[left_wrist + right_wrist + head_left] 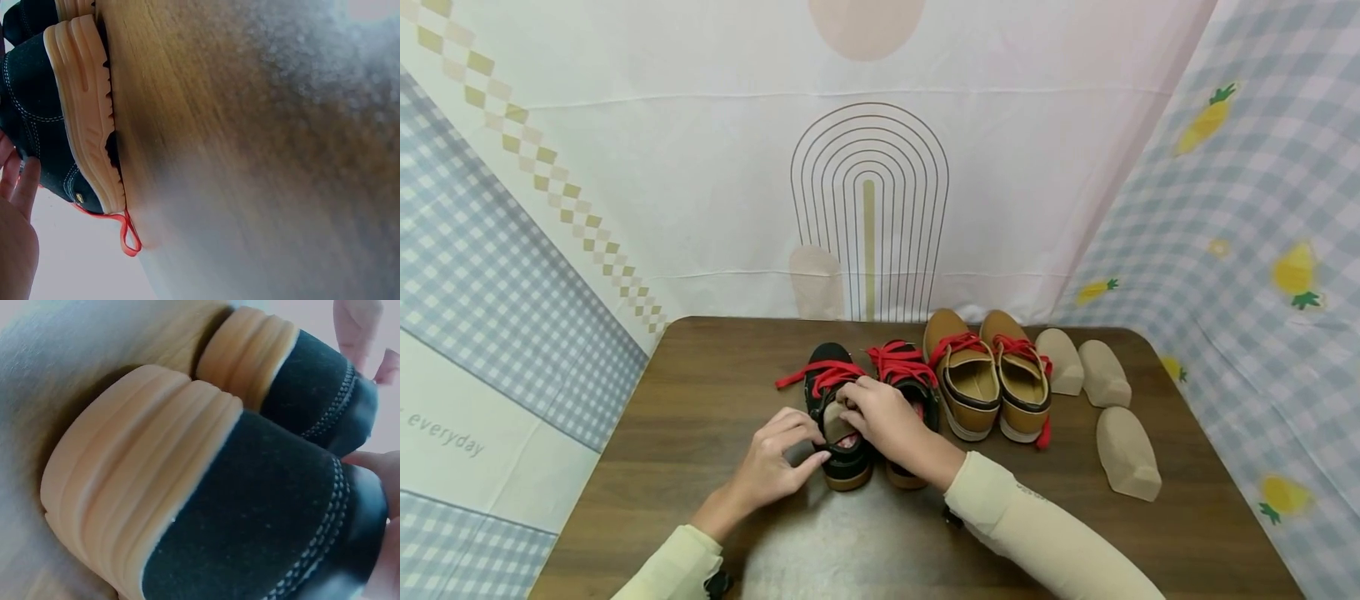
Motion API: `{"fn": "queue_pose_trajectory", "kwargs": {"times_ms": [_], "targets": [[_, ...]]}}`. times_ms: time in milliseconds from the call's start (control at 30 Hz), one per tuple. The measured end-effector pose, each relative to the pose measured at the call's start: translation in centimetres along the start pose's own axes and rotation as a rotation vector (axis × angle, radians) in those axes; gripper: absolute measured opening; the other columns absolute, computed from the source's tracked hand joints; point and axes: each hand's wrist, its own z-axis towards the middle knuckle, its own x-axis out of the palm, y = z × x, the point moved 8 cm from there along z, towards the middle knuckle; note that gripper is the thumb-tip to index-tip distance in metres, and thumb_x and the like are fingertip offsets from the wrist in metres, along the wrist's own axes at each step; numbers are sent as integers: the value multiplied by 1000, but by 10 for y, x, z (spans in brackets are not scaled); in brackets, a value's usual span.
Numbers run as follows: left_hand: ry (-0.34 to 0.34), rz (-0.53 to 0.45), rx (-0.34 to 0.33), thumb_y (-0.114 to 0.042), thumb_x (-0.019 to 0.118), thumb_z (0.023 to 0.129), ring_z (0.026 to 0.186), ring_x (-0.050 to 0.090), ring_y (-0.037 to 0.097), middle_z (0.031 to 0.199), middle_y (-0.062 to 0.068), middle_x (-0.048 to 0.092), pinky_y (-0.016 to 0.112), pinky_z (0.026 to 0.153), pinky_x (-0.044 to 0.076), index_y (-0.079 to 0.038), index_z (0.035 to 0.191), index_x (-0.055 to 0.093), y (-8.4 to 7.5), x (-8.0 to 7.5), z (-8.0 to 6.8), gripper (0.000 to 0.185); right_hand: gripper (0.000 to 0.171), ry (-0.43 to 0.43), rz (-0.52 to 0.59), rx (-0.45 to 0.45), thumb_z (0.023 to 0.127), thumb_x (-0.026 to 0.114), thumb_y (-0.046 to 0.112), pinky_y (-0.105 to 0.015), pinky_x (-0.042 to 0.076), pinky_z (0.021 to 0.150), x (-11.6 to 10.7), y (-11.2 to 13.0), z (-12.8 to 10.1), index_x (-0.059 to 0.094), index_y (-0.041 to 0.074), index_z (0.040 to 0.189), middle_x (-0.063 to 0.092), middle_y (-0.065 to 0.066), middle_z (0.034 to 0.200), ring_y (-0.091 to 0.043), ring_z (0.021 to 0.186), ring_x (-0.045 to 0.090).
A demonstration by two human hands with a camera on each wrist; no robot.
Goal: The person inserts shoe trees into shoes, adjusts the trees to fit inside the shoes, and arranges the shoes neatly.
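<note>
Left hand (775, 462) pinches the near-left black shoe's (842, 417) heel rim; right hand (883, 417) grips the beige insert (835, 421) in its opening. Shoe stands mid-bench (700, 400), bare wood left and near; tan shoes (988, 383) crowd the right

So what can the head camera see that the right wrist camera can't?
Only the head view shows both hands, the left hand and right hand, at a beige shoe insert in the left black shoe, plus red laces, tan shoes and three loose inserts. Only the right wrist view shows the ridged pale soles and white stitching close up. Both show the black shoes and wooden table.
</note>
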Motion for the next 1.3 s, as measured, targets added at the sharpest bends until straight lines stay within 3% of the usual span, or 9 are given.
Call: {"fn": "queue_pose_trajectory", "kwargs": {"times_ms": [167,433,767,1300], "targets": [[-1,-2,-11,-3,87,74,90,64,21,90,2,70,31,84,52,-9,87,73,1,-1,-1,20,16,-15,95,-1,91,80,18,-23,57,72,-1,-3,2,71,13,104,67,1,96,-9,84,66],[0,-2,-9,-1,88,71,89,64,21,90,2,70,32,82,53,-9,87,73,1,0,0,23,20,-58,42,-44,88,83,19,-23,55,68,0,-5,-1,69,15,102,63,2,96,-8,80,63],[-3,-3,-12,-1,87,71,89,64,21,90,2,70,31,82,52,-8,86,73,1,1,-1,22,20,-85,43,-11,85,85,21,-22,55,67,2,-10,0,69,14,96,65,3,89,-6,77,64],[25,29,-18,-3,87,72,91,63,20,91,2,69,31,83,52,-10,89,73,-1,2,0,23,21,-57,96,-10,90,82,19,-23,57,73,-6,-8,-6,70,14,106,67,1,98,-8,84,66]]}}
